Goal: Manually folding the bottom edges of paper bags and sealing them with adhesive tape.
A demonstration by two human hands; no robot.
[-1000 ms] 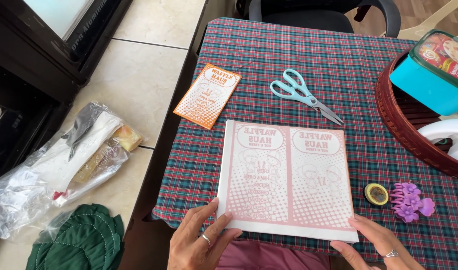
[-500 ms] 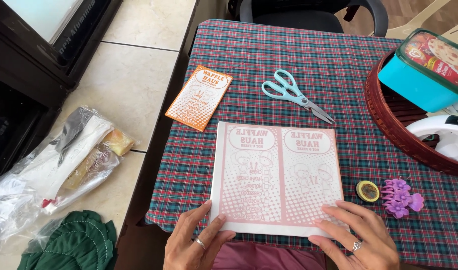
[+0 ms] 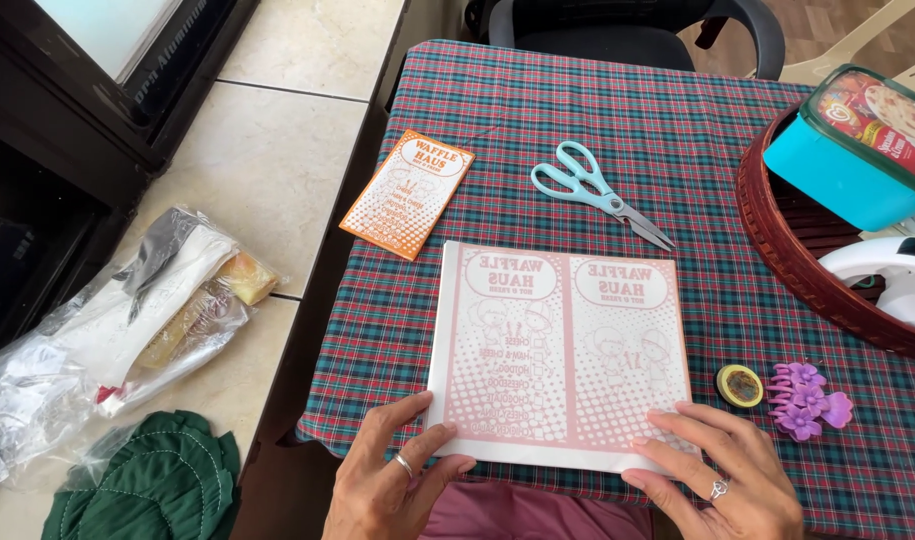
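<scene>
A stack of white sheets printed in pale pink (image 3: 562, 350) lies flat near the front edge of a table covered in red and green plaid cloth (image 3: 617, 150). My left hand (image 3: 392, 480) rests on the stack's near left corner, fingers spread, a ring on one finger. At the near right corner my right hand (image 3: 722, 470) presses down on the sheets, also ringed. Neither hand grips anything. An orange printed card (image 3: 407, 193) sits beyond the stack to the left. Light blue scissors (image 3: 597, 190) lie shut behind the stack.
A small yellow tape roll (image 3: 739, 385) and a purple flower hair clip (image 3: 805, 400) lie right of the stack. A dark red woven basket (image 3: 807, 270) holds a turquoise tub (image 3: 857, 150). Plastic bags (image 3: 107, 330) and green cloth (image 3: 147, 490) lie on the tiled floor at left.
My right hand has slid further up onto the stack's near right corner. My view has tipped slightly; the sheets stay in place.
</scene>
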